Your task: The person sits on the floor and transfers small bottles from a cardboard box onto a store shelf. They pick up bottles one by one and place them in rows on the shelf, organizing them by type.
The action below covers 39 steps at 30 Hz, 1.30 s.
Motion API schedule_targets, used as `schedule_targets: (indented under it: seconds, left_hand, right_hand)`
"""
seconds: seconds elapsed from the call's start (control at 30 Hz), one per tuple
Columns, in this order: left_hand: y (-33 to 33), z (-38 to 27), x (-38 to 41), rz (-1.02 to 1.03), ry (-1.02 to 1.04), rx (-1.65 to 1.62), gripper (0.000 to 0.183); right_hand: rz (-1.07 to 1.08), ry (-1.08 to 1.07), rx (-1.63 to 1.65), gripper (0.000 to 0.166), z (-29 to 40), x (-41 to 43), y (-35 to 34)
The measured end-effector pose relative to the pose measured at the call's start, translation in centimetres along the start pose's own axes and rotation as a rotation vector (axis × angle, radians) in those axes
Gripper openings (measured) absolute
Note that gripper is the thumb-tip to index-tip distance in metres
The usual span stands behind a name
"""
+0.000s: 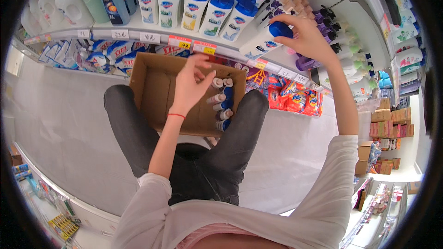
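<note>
My right hand grips the blue cap of a white Safeguard body wash bottle, which tilts at the shelf's front edge. Rows of similar white bottles with blue caps stand on the shelf to its left. Over an open cardboard box hovers my left hand, fingers spread and slightly curled, holding nothing. Along the box's right side stand several bottles, some with blue caps and some with pale caps. Part of the box's interior is hidden by my left hand and forearm.
Red Tide detergent bags and blue-and-white packs fill the low level under the shelf. Purple pump bottles stand on the right. My knees flank the box. Another stocked shelf runs behind at lower left.
</note>
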<state>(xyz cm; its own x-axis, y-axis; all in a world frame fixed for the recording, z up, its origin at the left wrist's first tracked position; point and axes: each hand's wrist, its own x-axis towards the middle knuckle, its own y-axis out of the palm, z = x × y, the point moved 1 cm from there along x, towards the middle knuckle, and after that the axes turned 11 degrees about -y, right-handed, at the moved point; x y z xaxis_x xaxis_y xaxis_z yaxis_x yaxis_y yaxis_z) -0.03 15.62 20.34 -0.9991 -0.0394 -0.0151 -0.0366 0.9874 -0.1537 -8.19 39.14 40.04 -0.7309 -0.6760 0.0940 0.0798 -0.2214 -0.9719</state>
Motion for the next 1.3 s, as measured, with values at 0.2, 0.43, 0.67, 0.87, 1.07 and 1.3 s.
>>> schedule_targets:
  seconds: [0.2, 0.43, 0.67, 0.87, 1.07, 1.3]
  left_hand:
    - [4.7, 7.2, 0.0, 0.264, -0.071, 0.398, 0.049]
    - [9.3, 13.4, 0.4, 0.316, -0.083, 0.845, 0.075]
    - [12.5, 16.5, 0.9, 0.469, -0.179, 0.869, 0.075]
    - [14.8, 19.6, 0.4, 0.525, -0.137, 0.911, 0.060]
    - [14.0, 20.6, 0.3, 0.363, 0.053, 0.988, 0.023]
    - [5.1, 16.6, 2.4, 0.366, -0.019, 0.145, 0.019]
  right_hand:
    - [-0.093, 0.020, -0.308, 0.040, -5.2, 2.6, 2.5]
    - [-0.153, -0.056, -0.321, 0.041, -10.5, 6.8, 3.0]
    - [-0.179, 0.042, -0.309, 0.045, -13.7, 9.5, 3.9]
    - [-0.238, 0.047, -0.433, 0.039, -12.8, 10.1, 4.1]
    - [-0.399, -0.011, -0.611, 0.033, -9.6, 8.4, 3.0]
    - [-0.541, -0.123, -0.212, 0.021, -6.7, 4.1, 1.4]
